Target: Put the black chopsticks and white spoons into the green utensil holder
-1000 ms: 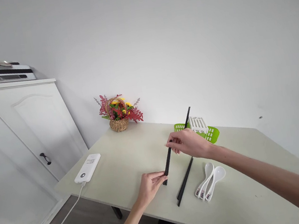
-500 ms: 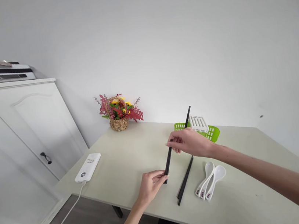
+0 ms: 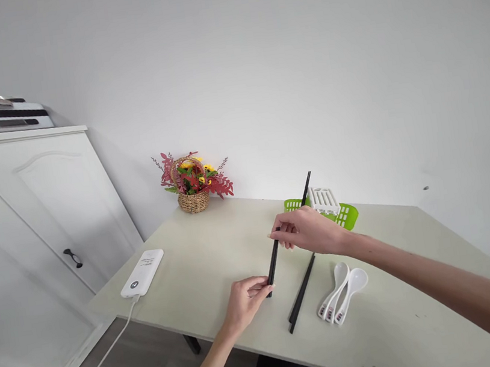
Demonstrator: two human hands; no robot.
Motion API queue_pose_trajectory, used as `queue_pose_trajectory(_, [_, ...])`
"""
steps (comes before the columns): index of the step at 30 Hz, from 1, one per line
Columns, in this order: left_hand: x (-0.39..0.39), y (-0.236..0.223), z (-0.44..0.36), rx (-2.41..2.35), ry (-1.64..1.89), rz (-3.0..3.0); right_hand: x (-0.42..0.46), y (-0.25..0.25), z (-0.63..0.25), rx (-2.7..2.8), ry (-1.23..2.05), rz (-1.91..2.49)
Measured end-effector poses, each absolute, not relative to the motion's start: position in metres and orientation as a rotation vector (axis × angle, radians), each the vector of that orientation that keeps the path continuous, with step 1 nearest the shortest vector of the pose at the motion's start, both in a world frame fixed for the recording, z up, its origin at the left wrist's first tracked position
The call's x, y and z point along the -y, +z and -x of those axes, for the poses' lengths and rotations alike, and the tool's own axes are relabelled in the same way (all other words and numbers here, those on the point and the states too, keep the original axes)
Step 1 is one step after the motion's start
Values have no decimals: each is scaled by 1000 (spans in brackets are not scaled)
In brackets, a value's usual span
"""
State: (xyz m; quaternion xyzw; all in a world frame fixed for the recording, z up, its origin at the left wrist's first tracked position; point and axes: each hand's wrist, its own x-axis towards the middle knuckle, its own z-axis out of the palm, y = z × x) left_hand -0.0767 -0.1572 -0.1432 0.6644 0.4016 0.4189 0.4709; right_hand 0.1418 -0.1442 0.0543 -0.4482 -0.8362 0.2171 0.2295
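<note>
Thin black chopsticks (image 3: 274, 262) slant between my two hands above the table. My left hand (image 3: 243, 303) is closed on their lower end, thumb and fingers pinched together. Near the upper end, the fingertips of my right hand (image 3: 299, 230) close on them. More black chopsticks (image 3: 306, 187) stick up behind my right hand; their lower part is hidden, and I cannot tell whether the hand holds them. Another black pair (image 3: 303, 294) lies on the table, with several white spoons (image 3: 349, 290) to its right.
Behind my right hand, a green perforated basket (image 3: 347, 216) and a white slatted rack (image 3: 324, 199) stand by the wall. A flower basket (image 3: 194, 202) sits at the back left. A white power bank (image 3: 143, 272) with a cable lies on the table's (image 3: 200, 256) left end, near a white cabinet (image 3: 61, 209).
The view has shifted slightly, so everything sits a little differently in the picture. Both hands keep nearly the same hold on the chopsticks.
</note>
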Motion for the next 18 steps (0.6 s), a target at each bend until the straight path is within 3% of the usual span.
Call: queue_pose_trajectory(18, [159, -141, 77, -989, 1050, -1649, 141, 58, -136, 2340, 595, 1235])
